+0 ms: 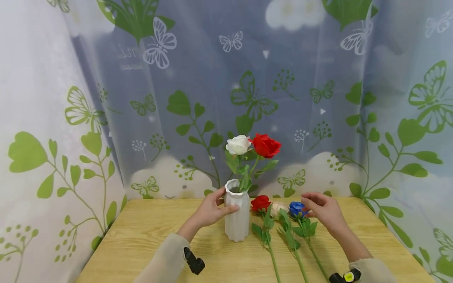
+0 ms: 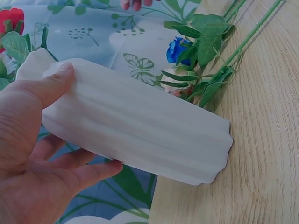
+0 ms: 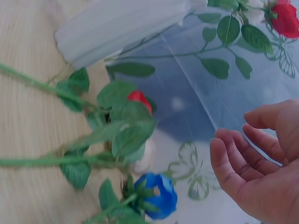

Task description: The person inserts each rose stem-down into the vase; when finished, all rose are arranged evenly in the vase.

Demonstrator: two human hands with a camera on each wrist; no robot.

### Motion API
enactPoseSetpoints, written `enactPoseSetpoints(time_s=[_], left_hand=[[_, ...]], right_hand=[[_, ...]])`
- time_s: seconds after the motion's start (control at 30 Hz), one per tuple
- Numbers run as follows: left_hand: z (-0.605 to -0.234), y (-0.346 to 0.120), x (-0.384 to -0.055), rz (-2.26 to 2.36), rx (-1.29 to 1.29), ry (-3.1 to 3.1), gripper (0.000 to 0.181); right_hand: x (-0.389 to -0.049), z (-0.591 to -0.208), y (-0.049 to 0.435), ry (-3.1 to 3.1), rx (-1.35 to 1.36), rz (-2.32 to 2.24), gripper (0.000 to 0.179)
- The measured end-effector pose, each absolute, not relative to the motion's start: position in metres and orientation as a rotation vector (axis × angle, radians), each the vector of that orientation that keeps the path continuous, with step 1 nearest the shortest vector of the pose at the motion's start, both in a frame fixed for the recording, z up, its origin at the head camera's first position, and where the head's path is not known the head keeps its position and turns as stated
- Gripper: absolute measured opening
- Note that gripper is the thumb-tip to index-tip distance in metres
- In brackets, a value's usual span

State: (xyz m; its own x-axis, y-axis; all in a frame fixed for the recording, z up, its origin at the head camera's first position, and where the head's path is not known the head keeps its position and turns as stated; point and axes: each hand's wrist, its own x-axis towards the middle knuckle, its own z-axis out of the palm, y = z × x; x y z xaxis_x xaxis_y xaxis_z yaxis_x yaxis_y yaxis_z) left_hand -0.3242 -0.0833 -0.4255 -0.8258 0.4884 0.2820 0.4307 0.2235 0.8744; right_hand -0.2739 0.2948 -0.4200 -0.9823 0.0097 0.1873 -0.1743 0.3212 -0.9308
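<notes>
A white fluted vase (image 1: pixel 238 216) stands upright on the table, holding a white rose (image 1: pixel 238 145) and a red rose (image 1: pixel 266 146). My left hand (image 1: pixel 211 212) grips the vase near its neck, thumb across the front and fingers around the far side, as the left wrist view (image 2: pixel 42 154) also shows. Three more artificial roses lie to the right: a red rose (image 1: pixel 261 203), a pale cream rose (image 1: pixel 278 209) and a blue rose (image 1: pixel 297 209). My right hand (image 1: pixel 325 211) hovers beside the blue bloom. In the right wrist view its loosely bent fingers (image 3: pixel 229 163) hold nothing.
The wooden table (image 1: pixel 159 251) ends at the back against a blue-grey curtain (image 1: pixel 205 70) printed with butterflies and leaves. Green stems (image 1: pixel 274 261) of the lying roses stretch toward the front edge. Patterned cloth also hangs at both sides.
</notes>
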Motion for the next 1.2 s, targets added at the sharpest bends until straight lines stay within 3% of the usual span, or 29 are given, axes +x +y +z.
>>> enactPoseSetpoints(time_s=[0.77, 1.2], left_hand=[[-0.419, -0.084, -0.322, 1.665, 0.854, 2.437, 0.076], [-0.422, -0.082, -0.324, 1.672, 0.850, 2.427, 0.077]], right_hand=[[-0.245, -0.469, 0.339, -2.706, 0.085, 1.887, 0.064], [-0.241, -0.499, 0.349, -2.798, 0.172, 1.918, 0.060]])
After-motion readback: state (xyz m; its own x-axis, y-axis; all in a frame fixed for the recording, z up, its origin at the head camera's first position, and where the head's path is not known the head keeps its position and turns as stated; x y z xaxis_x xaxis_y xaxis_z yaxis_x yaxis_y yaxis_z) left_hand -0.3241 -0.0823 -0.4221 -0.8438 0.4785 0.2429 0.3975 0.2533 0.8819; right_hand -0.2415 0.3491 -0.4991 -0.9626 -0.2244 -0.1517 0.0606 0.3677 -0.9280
